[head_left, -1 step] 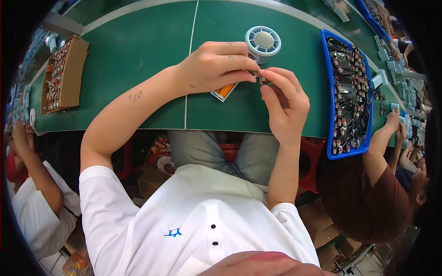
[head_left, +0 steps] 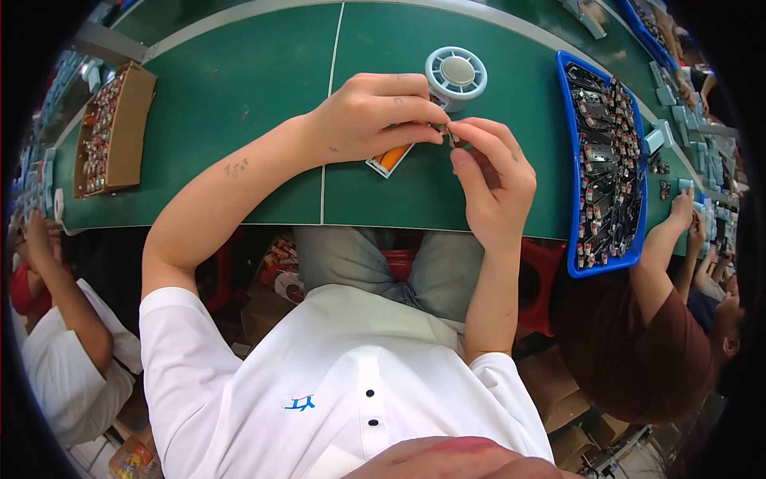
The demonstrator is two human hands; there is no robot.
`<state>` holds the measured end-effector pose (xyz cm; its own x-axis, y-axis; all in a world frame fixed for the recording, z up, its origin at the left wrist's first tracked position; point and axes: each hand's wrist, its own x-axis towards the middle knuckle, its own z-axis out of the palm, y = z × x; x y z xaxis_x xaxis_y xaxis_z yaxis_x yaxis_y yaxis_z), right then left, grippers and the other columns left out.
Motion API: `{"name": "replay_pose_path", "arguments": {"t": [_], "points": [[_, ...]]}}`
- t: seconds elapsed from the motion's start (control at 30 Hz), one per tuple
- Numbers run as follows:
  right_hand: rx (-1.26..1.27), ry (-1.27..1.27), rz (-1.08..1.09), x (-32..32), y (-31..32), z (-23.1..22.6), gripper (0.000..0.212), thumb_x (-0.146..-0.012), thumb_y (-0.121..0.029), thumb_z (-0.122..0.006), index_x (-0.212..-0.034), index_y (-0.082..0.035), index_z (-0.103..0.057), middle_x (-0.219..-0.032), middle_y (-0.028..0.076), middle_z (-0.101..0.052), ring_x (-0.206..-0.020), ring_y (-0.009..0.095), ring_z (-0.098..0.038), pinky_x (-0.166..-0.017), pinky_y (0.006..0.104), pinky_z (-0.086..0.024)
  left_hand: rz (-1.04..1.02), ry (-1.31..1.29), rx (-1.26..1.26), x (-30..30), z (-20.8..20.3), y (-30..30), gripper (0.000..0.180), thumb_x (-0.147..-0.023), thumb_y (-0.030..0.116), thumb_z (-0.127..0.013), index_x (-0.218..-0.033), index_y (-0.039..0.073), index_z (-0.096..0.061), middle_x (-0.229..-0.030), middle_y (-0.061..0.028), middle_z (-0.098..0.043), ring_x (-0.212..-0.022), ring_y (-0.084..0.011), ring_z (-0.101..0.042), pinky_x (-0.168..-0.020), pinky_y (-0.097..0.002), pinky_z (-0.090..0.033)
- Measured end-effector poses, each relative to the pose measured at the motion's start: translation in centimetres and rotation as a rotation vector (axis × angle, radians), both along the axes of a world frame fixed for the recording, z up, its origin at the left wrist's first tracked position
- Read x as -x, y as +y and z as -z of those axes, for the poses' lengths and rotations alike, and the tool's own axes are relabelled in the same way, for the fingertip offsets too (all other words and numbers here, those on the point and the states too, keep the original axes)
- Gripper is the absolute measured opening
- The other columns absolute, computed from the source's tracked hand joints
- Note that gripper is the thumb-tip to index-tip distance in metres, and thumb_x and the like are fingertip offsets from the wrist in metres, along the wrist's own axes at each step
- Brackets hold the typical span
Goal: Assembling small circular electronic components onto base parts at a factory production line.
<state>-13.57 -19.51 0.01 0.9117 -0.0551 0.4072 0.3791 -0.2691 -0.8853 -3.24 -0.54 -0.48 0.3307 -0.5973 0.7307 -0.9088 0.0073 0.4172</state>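
My left hand (head_left: 387, 112) reaches across the bench from the left, its fingers bent and fingertips pinched. Opposite it, my right hand (head_left: 499, 172) is closed in a pinch too, thumb below the index finger. The fingertips almost meet over a tiny part (head_left: 454, 139) with a pale metallic look, too small to make out. Below my left hand a white-edged case with an orange block inside (head_left: 391, 158) lies on the bench, mostly covered by the hand. Just beyond the fingers stands a round light-blue piece (head_left: 457, 73) with spokes like a fan grille and a grey centre.
A blue tray (head_left: 571, 160) full of black parts with small red-and-white ends sits to the right. On the left stands a cardboard box (head_left: 128, 132) of small metallic parts. The green bench (head_left: 239, 88) has a white line across it. Co-workers sit on both sides.
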Motion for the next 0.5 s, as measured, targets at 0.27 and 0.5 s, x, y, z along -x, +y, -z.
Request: {"name": "replay_pose_path", "arguments": {"t": [0.27, 0.5], "points": [[0.062, -0.005, -0.024, -0.01, -0.48, 0.14, 0.025, -0.083, 0.006, -0.070, -0.106, -0.001, -0.076, -0.108, 0.008, -0.070, -0.082, 0.016, -0.062, -0.066, 0.0249, -0.050, 0.018, 0.034, -0.019, -0.17, 0.03, -0.07, 0.014, -0.083, 0.005, -0.079, -0.097, 0.002, -0.076, -0.085, -0.0052, -0.060, -0.062, -0.0143, -0.051, -0.055, -0.0244, -0.044], [0.088, -0.037, -0.043, -0.36, -0.37, 0.19, 0.025, -0.083, 0.005, -0.071, -0.106, -0.002, -0.077, -0.108, 0.008, -0.070, -0.083, 0.017, -0.063, -0.066, 0.0248, -0.050, 0.005, 0.077, -0.020, -0.14, -0.02, 0.04, 0.012, -0.084, 0.003, -0.078, -0.096, 0.002, -0.076, -0.085, -0.0055, -0.061, -0.063, -0.0144, -0.052, -0.055, -0.0242, -0.045]]}}
